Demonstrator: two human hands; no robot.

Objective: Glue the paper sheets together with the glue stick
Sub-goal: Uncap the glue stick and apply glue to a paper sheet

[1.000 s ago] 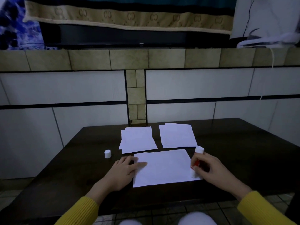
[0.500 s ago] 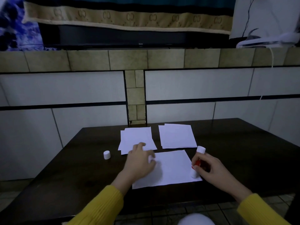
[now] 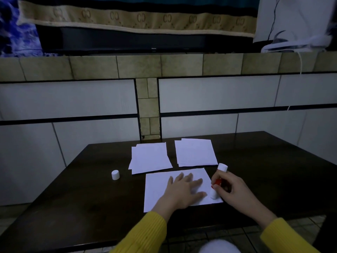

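Two hands work: our left hand (image 3: 184,189) lies spread flat on the paper sheet (image 3: 158,190); beside it, our right hand (image 3: 230,187) grips the glue stick (image 3: 218,181).

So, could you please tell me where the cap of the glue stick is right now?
In the head view, the white cap stands on the dark table, left of the paper, apart from the left paper stack and the left hand.

You are in a home, it seems: a dark wooden worktop (image 3: 273,170) stands against a tiled wall (image 3: 73,99), with patterned cloth (image 3: 136,19) draped over a ledge and tile flooring (image 3: 300,225) beneath.
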